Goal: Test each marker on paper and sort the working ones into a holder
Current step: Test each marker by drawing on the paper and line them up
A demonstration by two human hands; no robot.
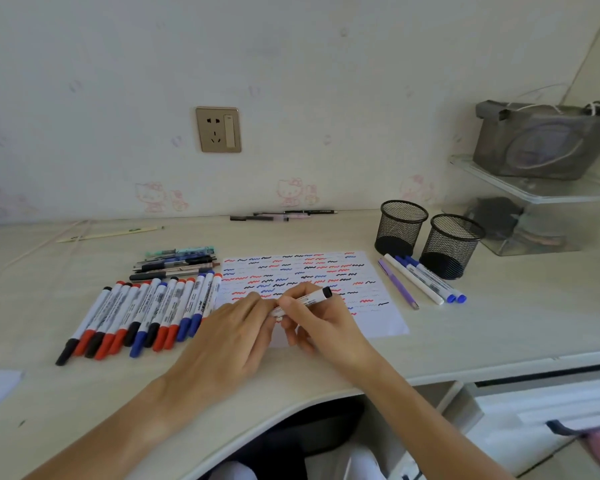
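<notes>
Paper, a white sheet (378, 317) covered in squiggles, lies centre-desk. Above it, right hand (326, 327) grips a black-ended white marker (305, 299); left hand (229, 337) pinches its lower end. Two black mesh holders (400, 226) stand beyond the paper's far-right corner.

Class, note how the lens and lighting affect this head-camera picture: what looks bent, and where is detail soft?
Head view: wide-angle distortion curves the desk edge; soft, even lighting, faint shadows; the hands and wallpaper prints look slightly soft.
</notes>
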